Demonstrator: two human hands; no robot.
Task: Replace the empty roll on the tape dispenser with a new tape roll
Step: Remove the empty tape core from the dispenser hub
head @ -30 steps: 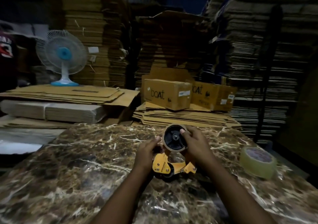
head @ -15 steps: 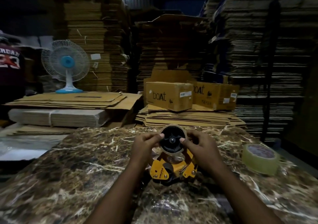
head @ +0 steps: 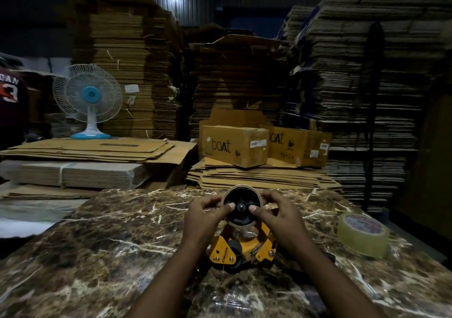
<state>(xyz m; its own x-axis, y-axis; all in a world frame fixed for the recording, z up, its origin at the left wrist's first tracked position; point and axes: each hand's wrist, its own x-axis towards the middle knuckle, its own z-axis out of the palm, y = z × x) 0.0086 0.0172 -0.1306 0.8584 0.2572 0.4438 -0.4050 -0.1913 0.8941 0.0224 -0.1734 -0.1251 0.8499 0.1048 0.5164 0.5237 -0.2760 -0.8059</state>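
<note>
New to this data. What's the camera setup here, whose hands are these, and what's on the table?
There is no robot: a person works with bare hands, and the single picture comes from a wide-angle camera worn on their head, looking forward and down.

The left hand and right hand both grip the empty cardboard tape core, which sits on the black hub of a yellow tape dispenser; both thumbs press on the hub's face. The dispenser stands on a marble-patterned table. A full roll of clear tape lies flat on the table to the right, untouched. Behind are stacks of flattened cardboard, two "boAt" boxes and a desk fan.
</note>
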